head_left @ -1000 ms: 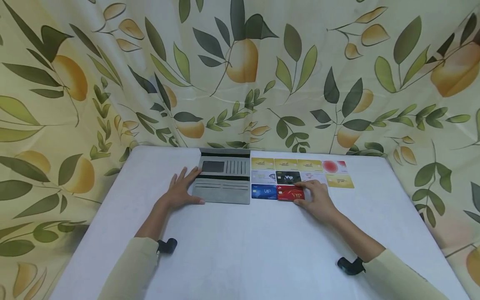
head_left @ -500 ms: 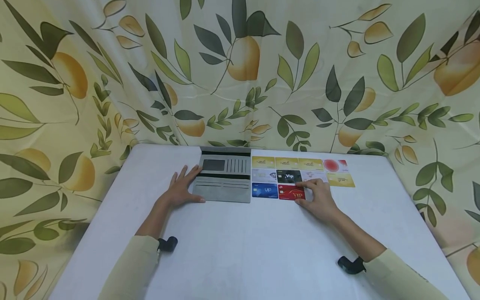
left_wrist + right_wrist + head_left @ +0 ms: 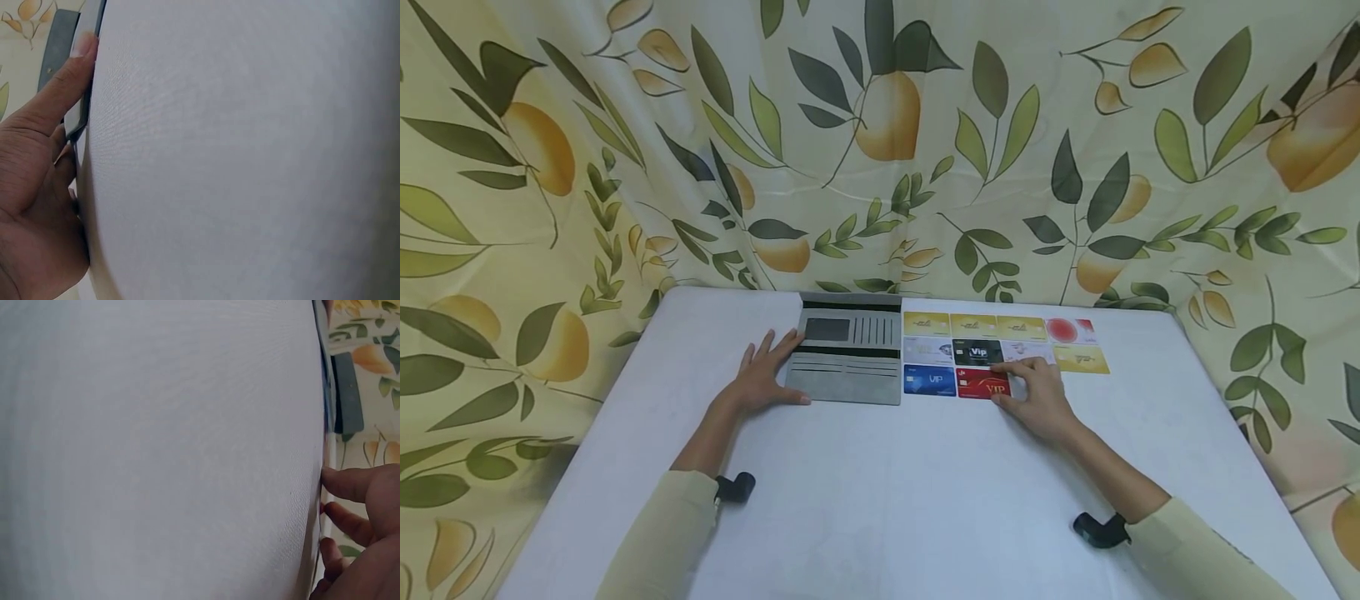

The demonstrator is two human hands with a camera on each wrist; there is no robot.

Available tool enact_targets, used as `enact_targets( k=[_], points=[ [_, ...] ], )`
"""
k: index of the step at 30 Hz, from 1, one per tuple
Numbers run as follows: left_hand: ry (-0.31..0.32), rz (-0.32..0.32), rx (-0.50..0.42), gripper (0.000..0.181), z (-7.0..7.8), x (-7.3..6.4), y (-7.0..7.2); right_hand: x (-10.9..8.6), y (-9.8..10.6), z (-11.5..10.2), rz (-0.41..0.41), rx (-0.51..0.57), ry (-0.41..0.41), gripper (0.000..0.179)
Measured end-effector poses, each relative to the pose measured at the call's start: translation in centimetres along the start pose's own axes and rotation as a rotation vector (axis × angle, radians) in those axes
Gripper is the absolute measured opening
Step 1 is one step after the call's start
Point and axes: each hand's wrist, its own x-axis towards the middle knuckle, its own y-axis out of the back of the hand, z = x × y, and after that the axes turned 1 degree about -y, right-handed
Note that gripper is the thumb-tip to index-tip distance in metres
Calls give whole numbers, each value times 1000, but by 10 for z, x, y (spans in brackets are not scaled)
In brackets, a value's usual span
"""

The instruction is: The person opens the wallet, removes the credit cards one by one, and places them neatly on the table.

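Observation:
A grey long wallet (image 3: 850, 390) lies unfolded on the white table, showing its card slots and a dark window. My left hand (image 3: 758, 382) rests at its left side with fingers spread; in the left wrist view the thumb (image 3: 69, 78) lies along its near edge. My right hand (image 3: 1037, 400) pinches the right end of a red VIP card (image 3: 973, 383) between thumb and index finger. The card lies flat below a black Vip card (image 3: 976, 352) and beside a blue VIP card (image 3: 929, 380). In the right wrist view the fingertips touch the tabletop edge-on, and the card is hard to make out.
Several gold cards (image 3: 927, 323) form the back row, with a white card with a red disc (image 3: 1070, 332) at its right end. Another gold card (image 3: 1081, 360) lies right of my hand. A fruit-patterned curtain (image 3: 880, 208) hangs behind the white table (image 3: 850, 500).
The red card has shifted very slightly to the right with my right hand, opening a thin gap beside the blue card. My left hand stays in place.

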Motion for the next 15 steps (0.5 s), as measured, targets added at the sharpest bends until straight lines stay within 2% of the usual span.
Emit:
enact_targets(
  k=[15],
  points=[
    [-17, 17, -2, 118, 0, 0, 0, 0, -2, 3, 10, -4, 17, 52]
  ],
)
